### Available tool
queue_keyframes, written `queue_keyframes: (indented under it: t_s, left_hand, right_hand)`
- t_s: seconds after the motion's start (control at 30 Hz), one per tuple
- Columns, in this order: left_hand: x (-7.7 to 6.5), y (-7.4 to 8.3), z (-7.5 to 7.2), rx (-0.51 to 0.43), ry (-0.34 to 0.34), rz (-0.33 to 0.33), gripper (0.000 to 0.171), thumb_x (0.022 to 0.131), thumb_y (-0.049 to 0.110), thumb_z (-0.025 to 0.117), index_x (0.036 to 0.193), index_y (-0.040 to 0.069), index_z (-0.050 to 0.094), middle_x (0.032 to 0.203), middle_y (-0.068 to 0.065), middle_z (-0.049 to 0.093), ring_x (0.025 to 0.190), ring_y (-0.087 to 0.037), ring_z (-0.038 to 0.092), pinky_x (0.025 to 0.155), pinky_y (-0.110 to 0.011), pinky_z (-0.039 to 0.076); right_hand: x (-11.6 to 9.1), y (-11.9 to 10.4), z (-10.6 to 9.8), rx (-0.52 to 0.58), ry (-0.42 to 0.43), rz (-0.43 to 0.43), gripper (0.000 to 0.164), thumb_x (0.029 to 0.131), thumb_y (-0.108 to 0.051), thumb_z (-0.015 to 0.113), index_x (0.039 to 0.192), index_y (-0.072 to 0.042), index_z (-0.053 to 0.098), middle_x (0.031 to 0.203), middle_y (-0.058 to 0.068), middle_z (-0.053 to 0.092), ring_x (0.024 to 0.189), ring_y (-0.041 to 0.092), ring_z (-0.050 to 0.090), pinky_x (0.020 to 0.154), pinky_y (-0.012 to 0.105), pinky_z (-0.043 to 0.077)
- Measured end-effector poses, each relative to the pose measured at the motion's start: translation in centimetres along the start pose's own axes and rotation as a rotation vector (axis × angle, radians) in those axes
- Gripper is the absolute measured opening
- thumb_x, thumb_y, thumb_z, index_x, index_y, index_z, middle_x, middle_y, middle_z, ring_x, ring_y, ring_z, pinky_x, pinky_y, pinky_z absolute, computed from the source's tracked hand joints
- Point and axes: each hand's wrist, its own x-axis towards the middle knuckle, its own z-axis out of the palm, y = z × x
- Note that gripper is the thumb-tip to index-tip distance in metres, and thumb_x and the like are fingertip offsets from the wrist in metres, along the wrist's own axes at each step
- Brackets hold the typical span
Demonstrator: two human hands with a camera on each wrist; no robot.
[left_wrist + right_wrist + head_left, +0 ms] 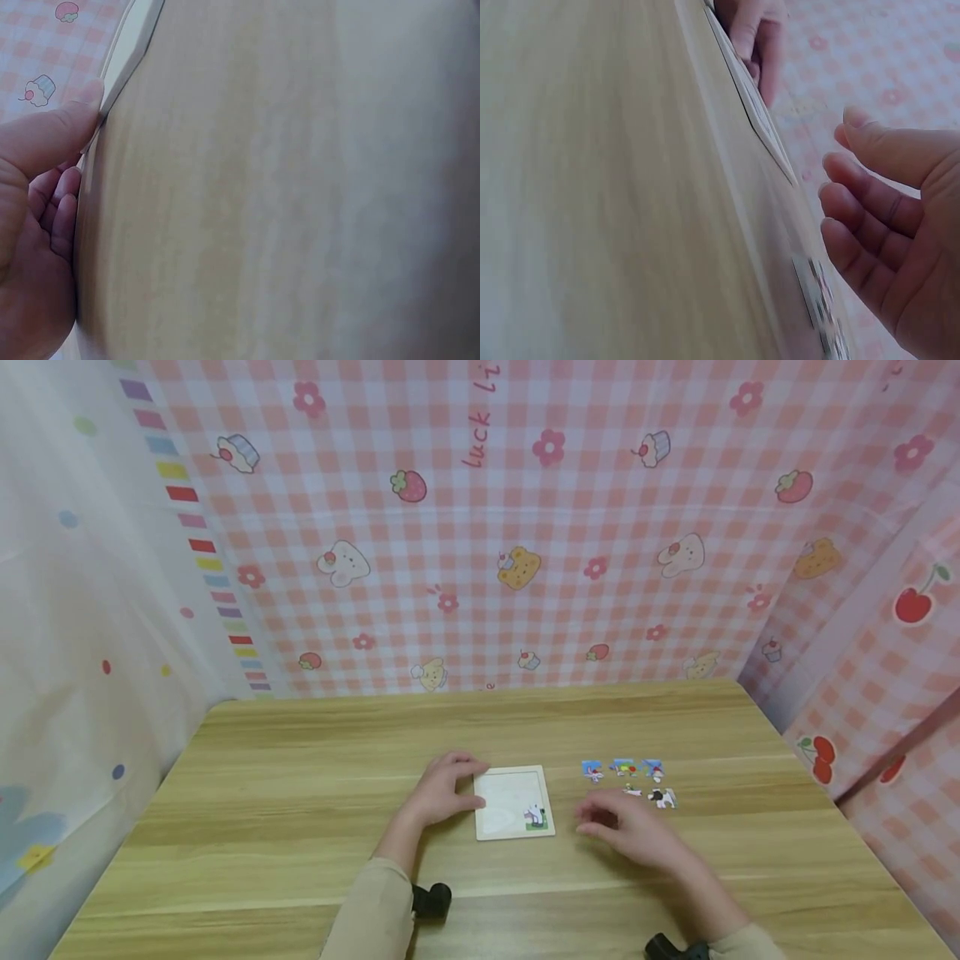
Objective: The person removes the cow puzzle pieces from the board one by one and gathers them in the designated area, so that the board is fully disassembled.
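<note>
A square, pale puzzle board [510, 802] lies on the table, with one puzzle piece [536, 816] showing a white animal set in its near right corner. My left hand [446, 789] holds the board's left edge, thumb and fingertips spread along the rim. In the left wrist view the thumb [56, 135] lies on that edge. To the right of the board, my right hand [626, 828] hovers with loosely curved fingers and nothing between them. Just beyond it lie several loose puzzle pieces [592, 771], including a black-and-white one [662, 797]; the hand partly hides another.
The wooden table [300, 827] ends at a pink checked cloth [450, 527] hung behind it. A white curtain [90, 610] hangs on the left, and more patterned cloth [885, 677] on the right. A black wrist camera [432, 902] sits by the left sleeve.
</note>
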Motion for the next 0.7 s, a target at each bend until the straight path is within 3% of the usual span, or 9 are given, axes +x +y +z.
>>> queue_keyframes:
  t_s: [0.17,0.43,0.7]
  left_hand:
    - [0.0,0.0,0.0,-0.003,0.001,0.002,0.051,0.084,0.016,0.080,0.132,0.005,0.064,0.134,-0.014,0.053,0.126,-0.036,0.044,0.108,-0.052,0.035]
    - [0.0,0.0,0.0,0.015,-0.005,0.000,0.052,0.084,0.017,0.080,0.132,0.007,0.063,0.135,-0.014,0.053,0.127,-0.035,0.044,0.109,-0.052,0.035]
    - [0.0,0.0,0.0,0.008,0.003,-0.005,0.050,0.084,0.017,0.080,0.131,0.007,0.065,0.133,-0.014,0.054,0.126,-0.035,0.044,0.108,-0.051,0.036]
  right_hand:
    - [1.2,-0.6,1.1,0.006,-0.028,-0.010,0.014,0.088,-0.012,0.074,0.101,-0.008,0.070,0.093,-0.005,0.065,0.083,0.009,0.056,0.071,0.027,0.051]
    - [2.9,-1.5,2.2,-0.028,-0.087,0.067,0.025,0.084,-0.013,0.079,0.108,-0.015,0.070,0.105,-0.002,0.064,0.091,0.018,0.055,0.078,0.030,0.050]
    - [4.3,-0.8,3.1,-0.079,-0.108,0.065,0.030,0.083,-0.015,0.081,0.110,-0.013,0.070,0.099,-0.002,0.059,0.083,0.015,0.054,0.073,0.029,0.049]
